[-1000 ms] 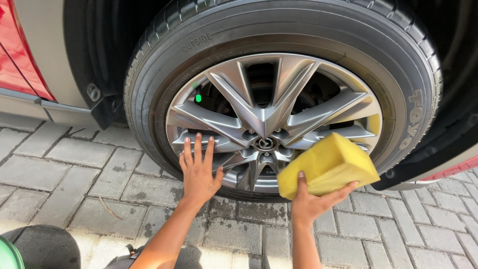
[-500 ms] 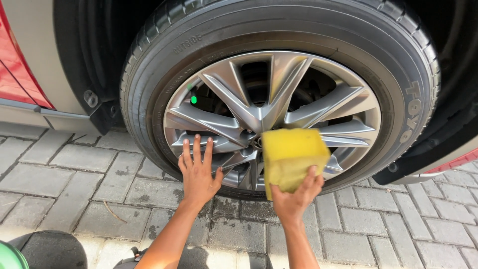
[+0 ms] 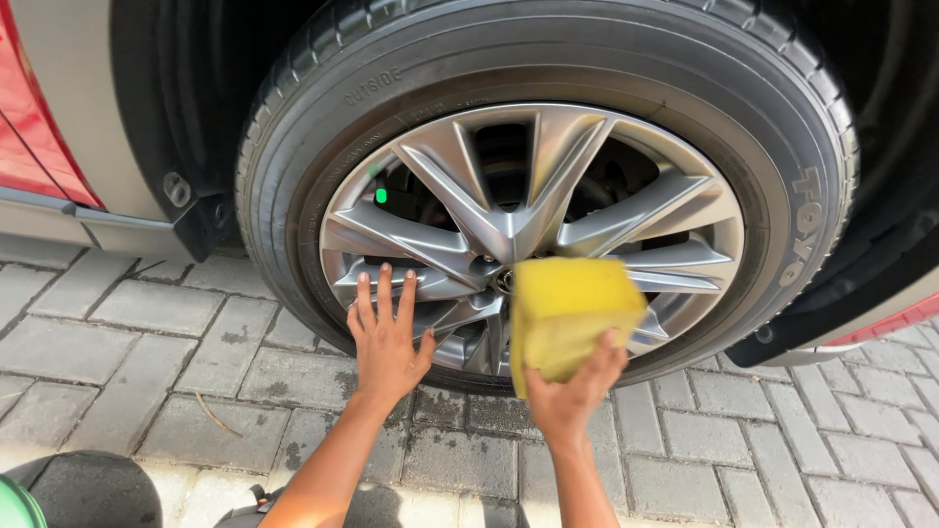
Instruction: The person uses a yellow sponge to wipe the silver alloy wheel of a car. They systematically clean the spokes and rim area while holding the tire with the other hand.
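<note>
One car wheel point(image 3: 533, 235) fills most of the view, a single black tyre point(image 3: 293, 127) around one silver alloy rim point(image 3: 675, 196) whose paired spokes run out from one hub at the middle. Two bare hands reach up to it from the bottom edge. The left hand point(image 3: 384, 337) lies flat against the lower left part of the rim, its grip wide: four fingers spread and pointing up over the spokes, the thumb out to the side, nothing held. The right hand point(image 3: 567, 396) has its grip closed on one yellow sponge point(image 3: 569, 311), a thick block, with the thumb showing on its right lower edge and the rest of the fingers hidden behind it. The sponge sits against the lower middle of the rim, just below and to the right of the hub, covering part of the lower spokes; it looks slightly blurred. The two hands are near each other but apart, with a spoke pair showing between them. One small green spot point(image 3: 380, 196) shows through the gaps in the upper left of the rim. The wheel stands on grey paving bricks point(image 3: 147, 332), which are darker and damp-looking right under the tyre. At the left edge one strip of red car body point(image 3: 24, 137) shows above a grey sill. One green object point(image 3: 15, 504) peeks in at the bottom left corner, too cut off to tell what it is.
</note>
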